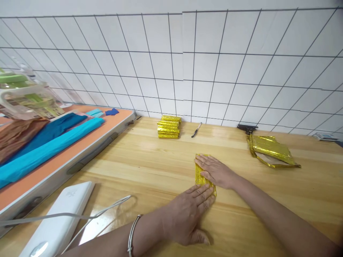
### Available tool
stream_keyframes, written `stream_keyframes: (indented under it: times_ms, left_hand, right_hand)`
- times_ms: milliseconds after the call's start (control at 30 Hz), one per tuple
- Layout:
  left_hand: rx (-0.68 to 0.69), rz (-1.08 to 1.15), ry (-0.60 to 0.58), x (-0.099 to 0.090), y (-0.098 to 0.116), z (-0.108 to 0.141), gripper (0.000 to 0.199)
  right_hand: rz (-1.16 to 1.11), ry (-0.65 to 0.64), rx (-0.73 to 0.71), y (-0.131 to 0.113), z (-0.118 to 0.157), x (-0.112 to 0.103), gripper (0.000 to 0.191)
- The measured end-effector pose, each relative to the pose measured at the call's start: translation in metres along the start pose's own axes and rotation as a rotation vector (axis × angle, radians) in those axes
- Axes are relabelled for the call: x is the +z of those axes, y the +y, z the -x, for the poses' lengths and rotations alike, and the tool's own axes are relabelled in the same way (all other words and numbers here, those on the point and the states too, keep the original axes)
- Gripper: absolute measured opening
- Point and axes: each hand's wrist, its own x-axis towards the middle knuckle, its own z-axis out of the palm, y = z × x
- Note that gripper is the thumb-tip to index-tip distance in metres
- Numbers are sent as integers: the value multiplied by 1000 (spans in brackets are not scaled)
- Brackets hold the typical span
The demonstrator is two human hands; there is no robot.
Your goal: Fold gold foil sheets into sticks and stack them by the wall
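A small folded piece of shiny gold foil (198,175) lies flat on the wooden table (150,164), partly hidden under both palms. My left hand (189,212) rests on its near end, fingers stretched out and thumb apart. On the far end lies my right hand (215,171), its fingers extended flat across the foil. Neither hand grips anything; both press on the foil from above. Farther back, near the wall, sits a stack of gold foil strips (169,127).
A pen (197,130) lies by the wall. At right is a gold foil bundle (273,148) beside a black clip (247,128). On the left are a white power bank (60,217) with a cable (107,210), and an orange board (88,142) bearing blue fabric (53,142) and a plastic jug (26,96).
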Motion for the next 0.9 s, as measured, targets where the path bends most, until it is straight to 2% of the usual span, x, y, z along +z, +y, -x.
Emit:
stream_keyframes:
  times_ms: [167, 300, 367, 467, 600, 767, 900]
  left_hand:
    - [18, 18, -5, -3, 7, 13, 80]
    - [-110, -96, 138, -6, -13, 13, 64]
    - [-141, -168, 174, -3, -25, 10, 63]
    - [-119, -215, 159, 2, -37, 7, 65]
    - [-97, -236, 168, 2, -40, 7, 61]
    - [-77, -220, 181, -5, -44, 6, 49]
    - [-91, -150, 255, -9, -56, -7, 33]
  right_hand:
    - [36, 11, 2, -1, 2, 4, 55]
    - [70, 40, 1, 0, 1, 7, 56]
    - [79, 60, -3, 0, 1, 8, 55]
    - [80, 63, -20, 0, 1, 8, 55]
    - [72, 58, -42, 0, 3, 6, 57]
    - [98, 56, -45, -4, 10, 3, 62]
    - [111, 88, 35, -10, 21, 6, 68]
